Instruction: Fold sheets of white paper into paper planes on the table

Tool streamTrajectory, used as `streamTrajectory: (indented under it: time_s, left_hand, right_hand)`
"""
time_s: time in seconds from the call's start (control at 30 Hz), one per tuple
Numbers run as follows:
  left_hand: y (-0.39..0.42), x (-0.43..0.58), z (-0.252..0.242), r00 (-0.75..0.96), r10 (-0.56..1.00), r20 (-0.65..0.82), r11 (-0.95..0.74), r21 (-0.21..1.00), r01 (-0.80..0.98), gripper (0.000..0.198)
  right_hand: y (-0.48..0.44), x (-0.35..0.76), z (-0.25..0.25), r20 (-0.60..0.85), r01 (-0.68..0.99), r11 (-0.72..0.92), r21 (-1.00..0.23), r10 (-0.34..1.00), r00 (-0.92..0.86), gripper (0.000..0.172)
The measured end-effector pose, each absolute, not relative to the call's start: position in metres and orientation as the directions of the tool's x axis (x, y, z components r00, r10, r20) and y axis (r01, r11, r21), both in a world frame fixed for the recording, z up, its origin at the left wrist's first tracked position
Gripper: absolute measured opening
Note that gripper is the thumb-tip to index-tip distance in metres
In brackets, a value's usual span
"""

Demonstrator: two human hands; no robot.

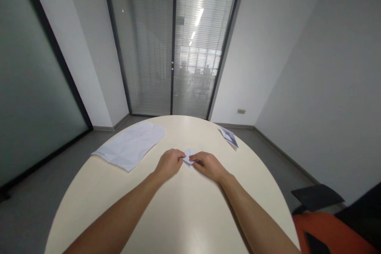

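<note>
A small piece of folded white paper [188, 158] is between my two hands, low over the middle of the table. My left hand [170, 163] has its fingers closed on the paper's left edge. From the other side, my right hand [209, 165] pinches the right part, thumb and fingers pressed together on it. Parts of the paper are hidden behind the fingers, and its exact folded shape is too small to make out.
The round cream table [178, 214] fills the foreground. Large white paper sheets [133, 143] lie at its left edge, and a folded paper [229, 137] rests at the far right edge. An orange chair [330, 232] with black armrests stands at the lower right. Glass doors [172, 47] rise behind.
</note>
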State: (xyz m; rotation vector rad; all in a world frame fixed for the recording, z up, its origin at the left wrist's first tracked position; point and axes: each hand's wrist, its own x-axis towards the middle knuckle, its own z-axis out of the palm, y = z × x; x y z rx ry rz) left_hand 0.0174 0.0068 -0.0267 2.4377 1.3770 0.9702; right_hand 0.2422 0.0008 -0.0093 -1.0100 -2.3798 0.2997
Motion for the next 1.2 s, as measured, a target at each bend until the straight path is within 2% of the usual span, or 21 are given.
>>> streamTrajectory:
  time_s: [0.27,0.5,0.73,1.07,1.2]
  left_hand:
    - [0.003,0.020,-0.019,0.421,0.783,0.459,-0.600,0.374,0.708,0.015]
    - [0.000,0.020,-0.020,0.443,0.782,0.440,-0.602,0.347,0.719,0.018]
    - [0.000,0.020,-0.025,0.444,0.775,0.449,-0.613,0.361,0.703,0.027]
    - [0.002,0.019,-0.030,0.457,0.766,0.452,-0.621,0.334,0.709,0.035]
    - [0.002,0.020,-0.029,0.462,0.775,0.430,-0.612,0.329,0.720,0.035]
  right_hand:
    - [-0.005,0.239,-0.004,0.392,0.562,0.727,-0.394,0.686,-0.613,0.021]
    - [-0.005,0.236,-0.006,0.382,0.578,0.701,-0.418,0.713,-0.588,0.020]
    - [-0.004,0.236,-0.008,0.398,0.600,0.678,-0.425,0.735,-0.549,0.038]
    - [0.002,0.239,-0.018,0.344,0.654,0.690,-0.311,0.723,-0.599,0.054]
    - [0.001,0.238,-0.018,0.347,0.645,0.708,-0.285,0.704,-0.620,0.055]
